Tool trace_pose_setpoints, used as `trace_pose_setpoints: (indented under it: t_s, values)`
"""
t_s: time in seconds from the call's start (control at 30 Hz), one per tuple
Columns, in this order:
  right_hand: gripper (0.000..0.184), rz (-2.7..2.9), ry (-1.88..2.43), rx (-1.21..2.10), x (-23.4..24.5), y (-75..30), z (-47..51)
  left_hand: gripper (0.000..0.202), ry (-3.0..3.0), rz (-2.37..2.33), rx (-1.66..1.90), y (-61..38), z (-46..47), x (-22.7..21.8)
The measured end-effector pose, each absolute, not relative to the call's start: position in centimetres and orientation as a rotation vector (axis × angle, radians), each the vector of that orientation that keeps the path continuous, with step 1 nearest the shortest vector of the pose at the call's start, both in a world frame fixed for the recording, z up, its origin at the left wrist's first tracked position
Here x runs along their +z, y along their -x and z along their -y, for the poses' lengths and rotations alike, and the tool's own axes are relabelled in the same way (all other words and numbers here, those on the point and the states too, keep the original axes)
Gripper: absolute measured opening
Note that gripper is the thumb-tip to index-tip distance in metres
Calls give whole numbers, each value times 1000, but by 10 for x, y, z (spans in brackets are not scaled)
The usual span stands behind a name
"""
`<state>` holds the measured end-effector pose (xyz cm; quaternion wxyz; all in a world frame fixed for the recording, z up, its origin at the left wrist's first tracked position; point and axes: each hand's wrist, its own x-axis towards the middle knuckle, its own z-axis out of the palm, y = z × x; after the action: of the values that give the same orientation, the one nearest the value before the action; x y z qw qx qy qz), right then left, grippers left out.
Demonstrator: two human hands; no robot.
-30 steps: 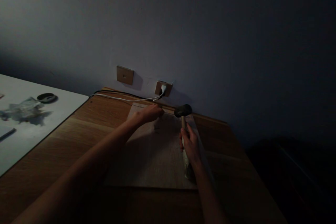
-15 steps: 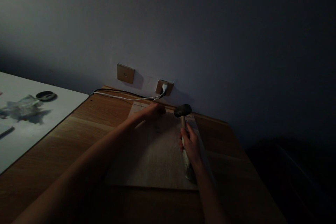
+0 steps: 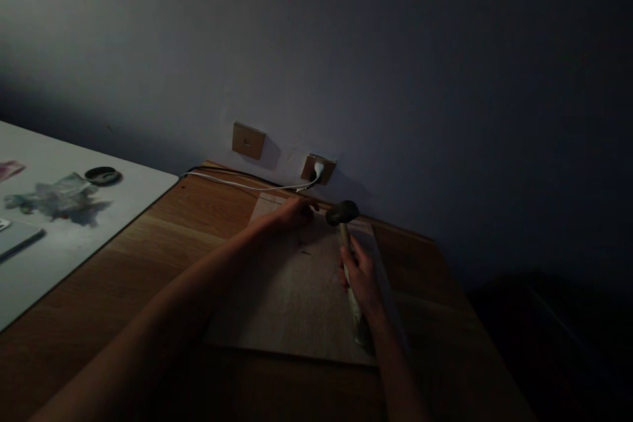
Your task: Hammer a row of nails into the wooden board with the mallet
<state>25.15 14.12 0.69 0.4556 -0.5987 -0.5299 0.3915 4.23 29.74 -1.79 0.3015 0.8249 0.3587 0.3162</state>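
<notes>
My right hand (image 3: pixel 360 273) is wrapped round the handle of a hammer (image 3: pixel 343 212), whose dark head hovers near the far edge of a pale wooden board (image 3: pixel 291 303). This board lies flat on the brown wooden table (image 3: pixel 163 237). My left hand (image 3: pixel 295 212) reaches to the board's far edge, just left of the hammer head, with its fingers pinched together; what they hold is too small and dark to make out. A small dark mark, perhaps a nail (image 3: pixel 305 252), lies on the board between my hands.
A white cable (image 3: pixel 247 184) runs along the wall to a plug in a socket (image 3: pixel 319 168); a switch plate (image 3: pixel 248 140) sits left of it. A white table (image 3: pixel 59 224) at left carries a dark round lid (image 3: pixel 102 175), crumpled plastic and a flat device. The room is dim.
The view has shifted slightly, so everything sits a little to the right. The hammer head has tipped closer to my left hand. Both hands keep their grip and place on the board.
</notes>
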Motion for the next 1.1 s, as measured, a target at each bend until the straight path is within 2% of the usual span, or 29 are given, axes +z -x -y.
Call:
trace_pose_setpoints:
  t_s: [0.17, 0.3, 0.5, 0.6, 0.97, 1.1]
  values:
    - [74, 1357, 1540, 1006, 12, -247, -146, 43, -2173, -945, 830, -42, -296, -20]
    - [66, 1406, 1501, 935, 26, -243, -145, 43, -2205, -923, 825, -43, -295, -21]
    - [63, 1404, 1459, 876, 35, -230, -143, 62, -2196, -919, 878, -43, -296, -25]
    - [65, 1454, 1521, 941, 30, -225, -146, 64, -2193, -922, 904, -43, -297, -27]
    - [67, 1416, 1567, 979, 22, -225, -147, 55, -2223, -927, 847, -38, -300, -23]
    - [66, 1333, 1536, 972, 18, -233, -138, 32, -2328, -1026, 641, -27, -296, 2]
